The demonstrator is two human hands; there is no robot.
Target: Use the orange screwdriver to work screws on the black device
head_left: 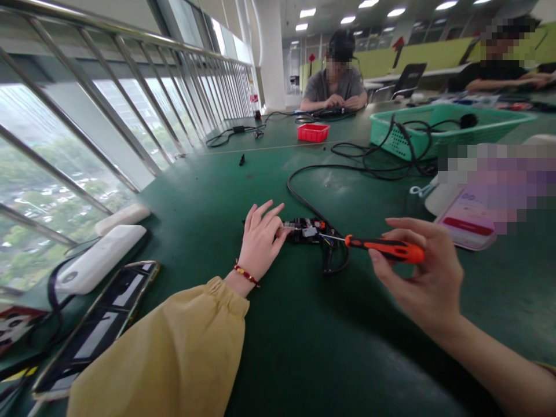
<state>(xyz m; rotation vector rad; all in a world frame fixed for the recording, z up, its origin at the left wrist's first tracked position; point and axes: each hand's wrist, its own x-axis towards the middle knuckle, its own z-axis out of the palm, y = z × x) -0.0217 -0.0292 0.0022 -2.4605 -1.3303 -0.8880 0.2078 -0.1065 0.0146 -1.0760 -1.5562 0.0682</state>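
Note:
My right hand [425, 272] grips an orange and black screwdriver [386, 248] by its handle, between thumb and fingers. The shaft points left, and its tip meets or nearly meets the right part of an opened black device [308, 230] lying on the green table. Inside that device, a small grey-white part, an orange-red part and thin coloured wires are exposed. A black handle-like piece [327, 258] sticks out from it toward me. My left hand [263, 237], below a yellow sleeve, closes thumb and forefinger on the device's left end; the other fingers are stretched out. The hand hides that end.
A black cable [299, 174] runs from the device to a green basket [456, 142]. A red tray [313, 132] stands farther back. Phones [104, 318] and a white power bank [102, 259] lie left, near a metal railing. Two people sit across the room.

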